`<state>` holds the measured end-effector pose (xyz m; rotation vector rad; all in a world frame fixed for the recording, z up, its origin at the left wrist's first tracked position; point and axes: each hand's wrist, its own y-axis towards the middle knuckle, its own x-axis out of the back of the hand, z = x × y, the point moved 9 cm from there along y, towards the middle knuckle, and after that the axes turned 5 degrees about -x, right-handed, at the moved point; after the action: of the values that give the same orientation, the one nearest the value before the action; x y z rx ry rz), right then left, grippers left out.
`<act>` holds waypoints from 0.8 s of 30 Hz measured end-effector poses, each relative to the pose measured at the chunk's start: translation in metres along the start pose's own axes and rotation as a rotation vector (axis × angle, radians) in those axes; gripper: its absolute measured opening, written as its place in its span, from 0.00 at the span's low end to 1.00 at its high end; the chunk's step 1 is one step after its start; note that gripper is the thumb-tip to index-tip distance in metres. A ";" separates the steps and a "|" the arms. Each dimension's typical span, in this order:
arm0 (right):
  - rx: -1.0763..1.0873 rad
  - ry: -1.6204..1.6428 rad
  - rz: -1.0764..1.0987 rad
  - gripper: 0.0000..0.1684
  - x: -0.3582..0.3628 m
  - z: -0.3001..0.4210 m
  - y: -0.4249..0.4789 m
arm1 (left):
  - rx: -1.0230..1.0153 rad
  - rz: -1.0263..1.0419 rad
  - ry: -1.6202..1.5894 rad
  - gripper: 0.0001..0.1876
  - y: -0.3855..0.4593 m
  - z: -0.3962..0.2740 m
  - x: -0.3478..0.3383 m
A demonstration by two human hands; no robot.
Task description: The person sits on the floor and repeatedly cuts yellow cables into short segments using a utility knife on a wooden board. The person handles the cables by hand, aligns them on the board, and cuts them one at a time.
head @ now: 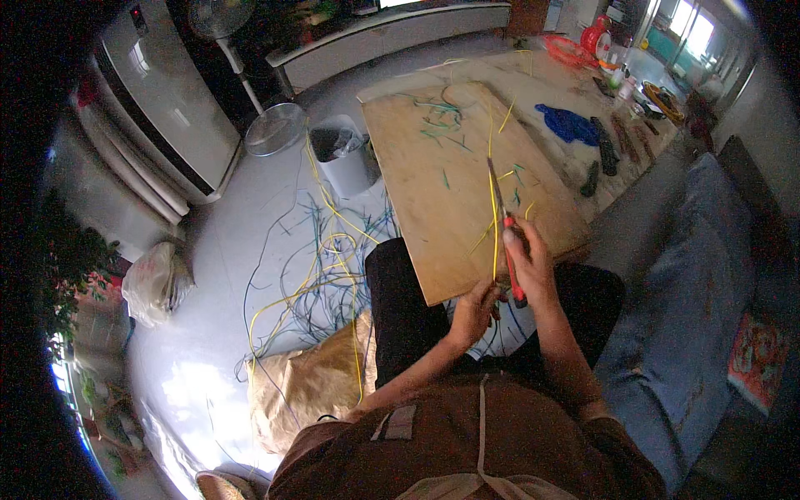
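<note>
My right hand (pixel 526 259) grips the red handle of a knife-like tool (pixel 510 250). Its long, narrow dark blade points away from me over a wooden board (pixel 425 206). A yellow wire (pixel 495 240) runs along the board beside the blade, down to my left hand (pixel 475 309), whose fingers pinch it at the board's near edge. Short yellow wire pieces (pixel 481 240) lie around the tool. Thin green strips (pixel 437 115) are scattered farther up the board. Part of the left fingers is hidden, and the blade's exact type is hard to make out.
Tangled dark and yellow wires (pixel 325 275) cover the floor at left, near brown paper (pixel 312 375) and a white bin (pixel 345 162). A blue cloth (pixel 567 125) and dark tools (pixel 605 147) lie on the table beyond the board. A fan (pixel 275 128) stands by the refrigerator (pixel 169 94).
</note>
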<state>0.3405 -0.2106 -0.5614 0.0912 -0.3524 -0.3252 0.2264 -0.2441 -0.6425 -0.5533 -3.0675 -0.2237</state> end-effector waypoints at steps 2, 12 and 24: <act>0.076 -0.084 -0.010 0.20 -0.007 0.008 -0.007 | 0.096 -0.041 -0.176 0.10 -0.010 0.033 0.000; 0.269 -0.207 -0.009 0.22 -0.005 0.042 -0.009 | 0.290 0.142 -0.422 0.20 -0.013 0.032 -0.010; 0.087 -0.025 0.044 0.25 -0.016 0.039 0.015 | 0.452 0.157 -0.736 0.23 -0.023 0.053 -0.031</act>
<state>0.3166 -0.1926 -0.5284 0.1647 -0.3930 -0.2680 0.2477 -0.2689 -0.6992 -1.0144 -3.5085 0.8391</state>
